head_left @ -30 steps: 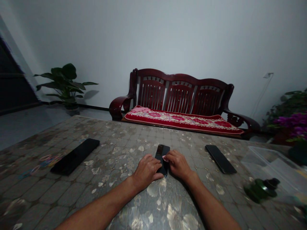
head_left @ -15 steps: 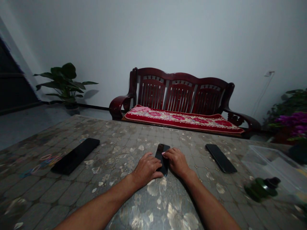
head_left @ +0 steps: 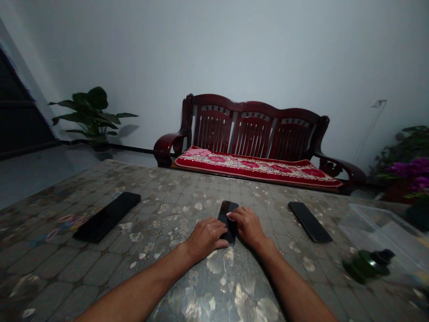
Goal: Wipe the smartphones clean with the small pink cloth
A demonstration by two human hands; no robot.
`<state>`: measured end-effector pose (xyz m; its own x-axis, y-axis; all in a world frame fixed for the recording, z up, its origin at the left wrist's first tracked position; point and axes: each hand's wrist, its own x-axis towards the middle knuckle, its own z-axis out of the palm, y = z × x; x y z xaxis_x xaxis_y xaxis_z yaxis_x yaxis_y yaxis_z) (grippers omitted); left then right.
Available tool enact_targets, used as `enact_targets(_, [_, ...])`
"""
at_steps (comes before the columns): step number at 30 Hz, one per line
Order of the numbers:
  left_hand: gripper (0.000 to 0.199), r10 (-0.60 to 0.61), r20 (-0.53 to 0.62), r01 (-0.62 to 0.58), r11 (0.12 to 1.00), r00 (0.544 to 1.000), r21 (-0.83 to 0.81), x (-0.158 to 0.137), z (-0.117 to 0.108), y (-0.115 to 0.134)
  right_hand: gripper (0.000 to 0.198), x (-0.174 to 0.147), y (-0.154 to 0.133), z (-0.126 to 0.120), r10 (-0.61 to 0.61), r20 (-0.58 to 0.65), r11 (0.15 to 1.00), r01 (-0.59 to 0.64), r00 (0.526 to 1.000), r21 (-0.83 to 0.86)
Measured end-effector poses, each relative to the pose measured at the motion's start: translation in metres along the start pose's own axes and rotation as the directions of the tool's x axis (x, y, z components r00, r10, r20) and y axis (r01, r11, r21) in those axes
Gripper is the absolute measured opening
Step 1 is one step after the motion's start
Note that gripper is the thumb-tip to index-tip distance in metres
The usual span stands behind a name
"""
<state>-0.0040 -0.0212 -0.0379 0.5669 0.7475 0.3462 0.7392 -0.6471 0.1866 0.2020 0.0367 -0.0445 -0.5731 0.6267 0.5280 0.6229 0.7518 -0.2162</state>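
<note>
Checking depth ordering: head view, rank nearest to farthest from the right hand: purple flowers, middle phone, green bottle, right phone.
From the right hand:
1. Middle phone: at its left, partly covered.
2. Right phone: apart, to its right.
3. Green bottle: farther right, nearer the viewer.
4. Purple flowers: right edge, farther back.

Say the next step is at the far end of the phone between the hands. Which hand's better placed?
Right, I'd say. The right hand is closer to that end of the phone, a small pale piece at its fingertips. The left hand sits lower, along the near-left edge.
</note>
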Motion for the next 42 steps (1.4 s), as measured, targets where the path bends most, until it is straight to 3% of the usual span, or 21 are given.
enact_targets(6, [0.030, 0.005, 0.020, -0.005, 1.000, 1.000, -0.007, 0.000, 0.001, -0.001, 0.024, -0.005, -0.011, -0.007, -0.121, 0.049, 0.990, 0.117, 0.991, 0.079])
enact_targets(15, [0.025, 0.000, 0.021, 0.000, 1.000, 1.000, 0.003, 0.001, -0.002, -0.001, 0.023, -0.001, 0.001, 0.003, 0.008, -0.035, 1.000, -0.009, 0.999, -0.010])
enact_targets(21, [0.024, -0.007, 0.026, 0.008, 1.000, 1.000, -0.015, 0.000, -0.004, 0.000, 0.023, -0.006, -0.006, -0.001, -0.146, 0.005, 0.986, 0.145, 0.989, 0.081])
enact_targets(29, [0.025, -0.039, 0.012, 0.039, 0.999, 0.999, -0.036, 0.000, -0.004, -0.004, 0.028, -0.001, 0.006, 0.002, 0.012, -0.061, 1.000, -0.012, 0.998, 0.004])
enact_targets(36, [0.020, -0.032, 0.029, 0.033, 0.999, 0.999, -0.037, 0.001, -0.005, -0.003, 0.029, -0.007, -0.003, -0.004, -0.164, 0.007, 0.983, 0.162, 0.986, 0.087])
enact_targets(42, [0.024, -0.030, 0.000, 0.030, 0.998, 1.000, -0.053, 0.000, -0.004, -0.005, 0.029, 0.001, 0.009, 0.001, 0.033, -0.031, 0.999, -0.033, 0.999, -0.023])
